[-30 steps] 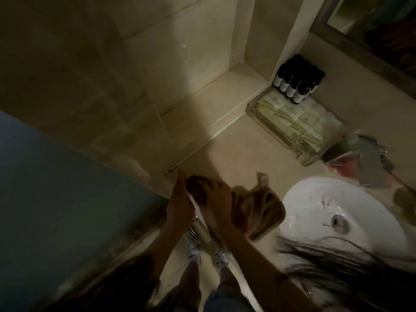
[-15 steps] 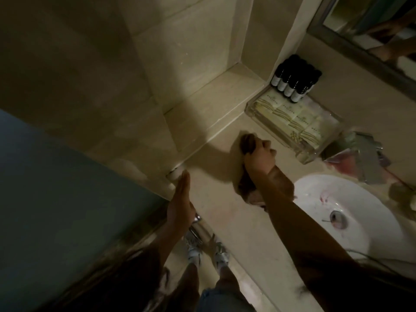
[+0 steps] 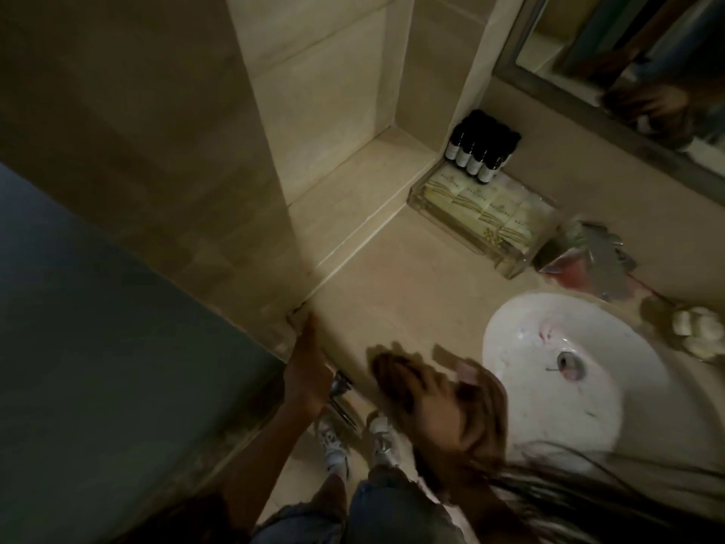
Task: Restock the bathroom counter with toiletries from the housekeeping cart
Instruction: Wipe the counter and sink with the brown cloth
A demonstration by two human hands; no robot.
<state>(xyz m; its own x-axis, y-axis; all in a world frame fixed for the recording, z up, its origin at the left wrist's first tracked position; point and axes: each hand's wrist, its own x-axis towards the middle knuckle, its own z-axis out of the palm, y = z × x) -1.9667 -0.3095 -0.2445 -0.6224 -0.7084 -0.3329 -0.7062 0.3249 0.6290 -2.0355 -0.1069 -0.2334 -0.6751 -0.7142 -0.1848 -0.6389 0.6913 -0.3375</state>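
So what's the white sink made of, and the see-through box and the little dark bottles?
The sink looks like glazed ceramic: white, smooth, with a soft shine. The see-through box is probably acrylic, maybe glass: its thick clear walls show the packets inside. The little bottles look like dark glass or plastic, smooth-sided with pale labels; the dim light leaves that open.

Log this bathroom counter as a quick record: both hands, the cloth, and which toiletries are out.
left hand: fingers straight, at the front corner of the counter
right hand: on brown cloth, blurred, grip unclear
bottles: dark, upright, back corner
tray: clear, holds packets
sink: white, right of cloth
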